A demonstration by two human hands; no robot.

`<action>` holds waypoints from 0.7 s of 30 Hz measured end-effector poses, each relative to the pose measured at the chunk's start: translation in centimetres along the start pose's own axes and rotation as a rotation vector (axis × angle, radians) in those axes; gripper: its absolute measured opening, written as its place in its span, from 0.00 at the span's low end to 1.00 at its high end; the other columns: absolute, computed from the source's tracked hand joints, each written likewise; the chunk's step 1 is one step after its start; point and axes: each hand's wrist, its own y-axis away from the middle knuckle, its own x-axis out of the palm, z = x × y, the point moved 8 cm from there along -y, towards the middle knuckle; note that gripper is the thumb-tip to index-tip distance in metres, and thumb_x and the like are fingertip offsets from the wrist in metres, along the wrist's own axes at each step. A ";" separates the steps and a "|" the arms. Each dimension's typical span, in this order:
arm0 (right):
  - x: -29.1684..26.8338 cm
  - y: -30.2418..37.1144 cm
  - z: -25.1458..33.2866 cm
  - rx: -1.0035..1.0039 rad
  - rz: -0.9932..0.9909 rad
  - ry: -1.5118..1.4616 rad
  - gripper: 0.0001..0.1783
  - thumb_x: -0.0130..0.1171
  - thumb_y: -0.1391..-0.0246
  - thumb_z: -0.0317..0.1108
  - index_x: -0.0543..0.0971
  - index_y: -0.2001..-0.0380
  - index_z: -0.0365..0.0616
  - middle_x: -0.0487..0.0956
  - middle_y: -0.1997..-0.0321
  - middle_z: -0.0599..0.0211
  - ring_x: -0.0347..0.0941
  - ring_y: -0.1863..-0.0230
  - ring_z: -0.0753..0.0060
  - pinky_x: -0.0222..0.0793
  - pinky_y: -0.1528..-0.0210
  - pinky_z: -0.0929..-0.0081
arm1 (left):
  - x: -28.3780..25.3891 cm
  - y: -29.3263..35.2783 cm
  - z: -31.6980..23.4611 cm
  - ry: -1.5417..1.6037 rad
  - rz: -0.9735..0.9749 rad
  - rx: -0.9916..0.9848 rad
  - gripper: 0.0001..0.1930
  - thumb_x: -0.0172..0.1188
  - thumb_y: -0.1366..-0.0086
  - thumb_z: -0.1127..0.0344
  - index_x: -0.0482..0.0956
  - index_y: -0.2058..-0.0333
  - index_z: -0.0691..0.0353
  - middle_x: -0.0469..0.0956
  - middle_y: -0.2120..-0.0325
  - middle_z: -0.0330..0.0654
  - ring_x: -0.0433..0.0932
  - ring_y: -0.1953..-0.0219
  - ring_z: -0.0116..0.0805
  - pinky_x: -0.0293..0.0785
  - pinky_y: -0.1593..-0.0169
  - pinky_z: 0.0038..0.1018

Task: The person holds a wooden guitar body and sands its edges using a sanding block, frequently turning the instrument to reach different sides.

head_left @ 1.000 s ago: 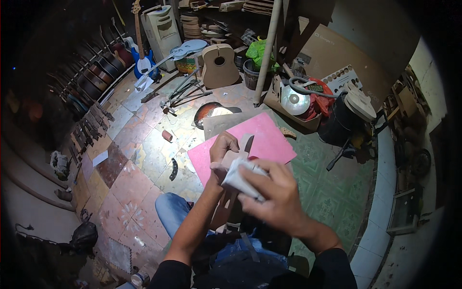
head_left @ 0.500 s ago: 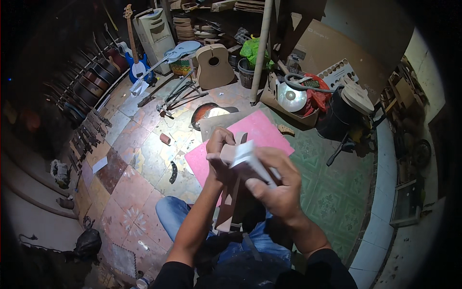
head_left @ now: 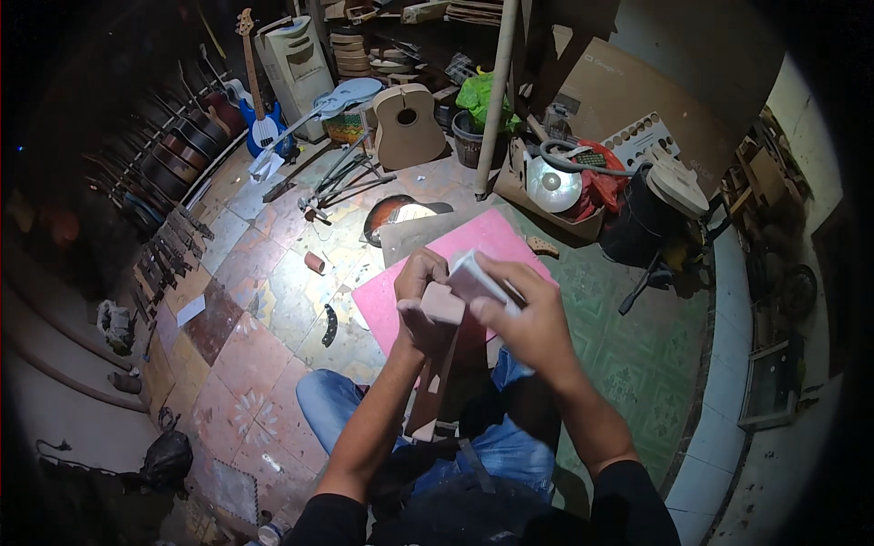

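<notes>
My left hand (head_left: 417,289) is closed around a bare wooden guitar neck (head_left: 445,306), just below its blocky heel end, with the thumb along the near side. The neck slopes down toward my lap, its lower end (head_left: 423,424) between my legs. In my right hand (head_left: 531,314) is a pale, flat-sided sanding block (head_left: 481,279), gripped between thumb and fingers and slightly blurred. The block is tilted just right of the heel, close to my left fingers; whether it touches the wood I cannot tell.
A pink sheet (head_left: 378,298) lies on the tiled floor beyond my hands. Behind it are a sunburst guitar body (head_left: 382,218) and an unfinished acoustic body (head_left: 410,150). A pole (head_left: 499,100) and a cluttered box (head_left: 574,226) stand farther right. Guitars (head_left: 182,146) line the left.
The sanding block has shifted right and away from over the heel, uncovering its end face. My right hand has moved slightly up with it; my left hand keeps its hold on the neck.
</notes>
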 end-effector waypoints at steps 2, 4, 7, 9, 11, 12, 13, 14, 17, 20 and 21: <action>0.9 1.9 4.1 -0.217 0.057 0.280 0.30 0.72 0.57 0.36 0.83 0.47 0.40 0.80 0.52 0.50 0.78 0.52 0.48 0.74 0.46 0.58 | -0.9 0.2 0.8 0.036 0.004 0.013 0.49 0.19 0.38 0.15 0.64 0.77 0.63 0.66 0.77 0.41 0.62 0.74 0.32 0.62 0.67 0.29; 1.0 2.4 4.9 -0.278 0.032 0.302 0.31 0.73 0.58 0.36 0.83 0.47 0.41 0.80 0.52 0.50 0.78 0.52 0.49 0.73 0.46 0.58 | -0.8 0.1 0.6 0.030 0.002 0.015 0.50 0.19 0.39 0.14 0.64 0.76 0.63 0.66 0.77 0.42 0.63 0.73 0.33 0.62 0.67 0.29; 1.2 -0.7 -1.4 0.141 0.026 -0.251 0.31 0.70 0.52 0.37 0.80 0.44 0.39 0.80 0.52 0.49 0.79 0.51 0.53 0.74 0.45 0.63 | -0.7 -0.2 0.0 -0.037 -0.014 -0.004 0.50 0.20 0.40 0.14 0.65 0.76 0.64 0.66 0.76 0.42 0.64 0.73 0.33 0.63 0.66 0.29; 0.9 0.4 1.1 -0.083 -0.028 0.064 0.30 0.72 0.54 0.37 0.81 0.45 0.39 0.80 0.51 0.50 0.79 0.51 0.52 0.73 0.45 0.62 | -1.1 -0.2 0.8 -0.059 -0.015 -0.015 0.51 0.21 0.40 0.13 0.65 0.75 0.64 0.67 0.76 0.42 0.64 0.73 0.33 0.63 0.66 0.29; 2.4 3.4 4.9 -0.358 -0.017 0.240 0.30 0.73 0.55 0.36 0.82 0.46 0.40 0.79 0.51 0.52 0.78 0.52 0.51 0.74 0.46 0.61 | -1.6 -0.3 2.4 0.073 -0.015 -0.003 0.51 0.21 0.40 0.13 0.64 0.75 0.64 0.66 0.76 0.41 0.64 0.73 0.33 0.63 0.66 0.29; 2.7 3.8 5.2 -0.431 -0.066 0.265 0.30 0.74 0.56 0.35 0.81 0.46 0.41 0.78 0.51 0.51 0.77 0.53 0.51 0.75 0.48 0.60 | -1.4 -0.1 2.7 0.062 -0.008 0.012 0.50 0.22 0.40 0.13 0.64 0.75 0.64 0.65 0.76 0.41 0.63 0.73 0.33 0.63 0.66 0.29; 3.1 3.6 4.6 -0.430 -0.070 0.265 0.30 0.74 0.56 0.35 0.81 0.46 0.41 0.78 0.51 0.51 0.77 0.53 0.51 0.75 0.48 0.60 | -1.2 -0.4 2.6 0.063 -0.004 0.012 0.50 0.22 0.40 0.13 0.64 0.75 0.64 0.65 0.76 0.41 0.63 0.73 0.33 0.63 0.66 0.29; 2.9 3.2 3.6 -0.369 -0.136 0.160 0.30 0.74 0.56 0.34 0.81 0.46 0.41 0.77 0.51 0.50 0.77 0.53 0.52 0.76 0.50 0.61 | -1.2 -0.9 2.8 0.003 -0.032 -0.009 0.50 0.22 0.40 0.13 0.64 0.75 0.64 0.65 0.76 0.41 0.63 0.73 0.33 0.62 0.67 0.30; 3.1 2.1 1.4 -0.263 -0.214 -0.023 0.30 0.74 0.55 0.33 0.79 0.45 0.42 0.76 0.49 0.47 0.77 0.52 0.52 0.77 0.53 0.62 | -1.4 -1.4 2.4 -0.091 -0.056 -0.046 0.50 0.25 0.40 0.13 0.64 0.75 0.64 0.64 0.75 0.41 0.62 0.73 0.32 0.60 0.68 0.30; 2.9 3.2 0.9 -0.534 -0.463 0.187 0.34 0.74 0.54 0.32 0.76 0.41 0.45 0.72 0.47 0.46 0.77 0.53 0.52 0.78 0.54 0.64 | -0.9 -1.2 2.4 -0.103 -0.101 -0.082 0.45 0.30 0.35 0.19 0.63 0.75 0.66 0.62 0.75 0.41 0.61 0.73 0.33 0.58 0.69 0.31; 3.0 3.3 0.4 -0.539 -0.466 0.192 0.34 0.74 0.54 0.32 0.76 0.41 0.45 0.72 0.47 0.46 0.77 0.53 0.52 0.78 0.54 0.64 | -0.9 -1.2 2.0 -0.118 -0.113 -0.051 0.42 0.32 0.34 0.23 0.63 0.75 0.66 0.62 0.75 0.42 0.61 0.73 0.34 0.58 0.69 0.32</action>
